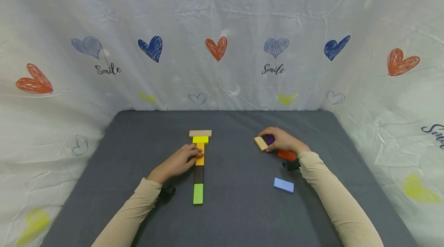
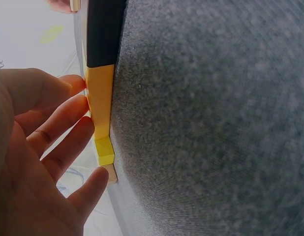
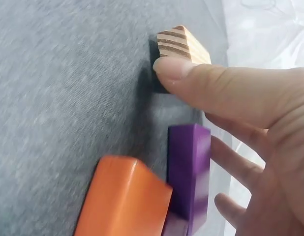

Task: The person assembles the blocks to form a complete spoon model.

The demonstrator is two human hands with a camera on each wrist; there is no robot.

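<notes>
My right hand [image 1: 283, 140] pinches a striped plain wooden block [image 1: 260, 144] between thumb and fingers, low over the grey cloth. Behind that block lie a purple block [image 3: 186, 162] and an orange block [image 3: 123, 196], close to the palm. On the left side, my left hand [image 1: 176, 162] rests its fingertips on an amber block [image 1: 200, 159], fingers loosely extended. The amber piece is part of a line: a yellow block [image 1: 200, 140] beyond it, a black block [image 1: 199, 174] and a green block [image 1: 198, 194] nearer. A pale wooden block [image 1: 200, 133] lies crosswise at the far end.
A light blue block [image 1: 283, 185] lies by itself near the right forearm. The grey-covered table [image 1: 236, 216] ends at the back against a white curtain [image 1: 243, 77] printed with hearts. Curtain also hangs along both sides.
</notes>
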